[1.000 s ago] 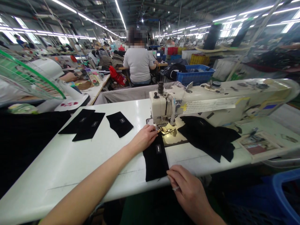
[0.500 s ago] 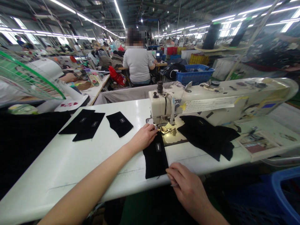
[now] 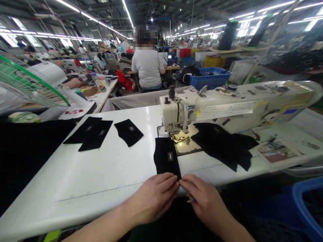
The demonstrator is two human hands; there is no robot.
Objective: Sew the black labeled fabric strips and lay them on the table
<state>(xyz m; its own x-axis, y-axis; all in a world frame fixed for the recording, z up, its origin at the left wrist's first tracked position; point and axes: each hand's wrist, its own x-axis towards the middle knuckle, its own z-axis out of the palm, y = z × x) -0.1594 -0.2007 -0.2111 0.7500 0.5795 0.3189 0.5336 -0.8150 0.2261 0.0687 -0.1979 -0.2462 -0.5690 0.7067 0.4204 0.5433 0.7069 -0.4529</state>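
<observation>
A black fabric piece (image 3: 166, 156) with a small dark label lies on the white table, its far end by the presser foot (image 3: 179, 138) of the sewing machine. My left hand (image 3: 157, 196) is closed on the near edge of this piece, fingers pressed together and covering its lower part. Right beside it, my right hand (image 3: 203, 195) pinches the near right corner between thumb and fingers. A small pale glint shows under the right hand's fingers; what it is I cannot make out. The fingertips of both hands nearly touch.
The sewing machine (image 3: 217, 102) stands across the table's right side. More black pieces (image 3: 128, 132) lie to the left, and a stack of black pieces (image 3: 224, 144) lies to the right. A green fan (image 3: 30, 80), a blue basket (image 3: 308, 205) and a seated person (image 3: 147, 69) are around.
My left hand has come back from beside the presser foot to the fabric's near edge, next to my right hand. The right hand and the fabric have hardly moved.
</observation>
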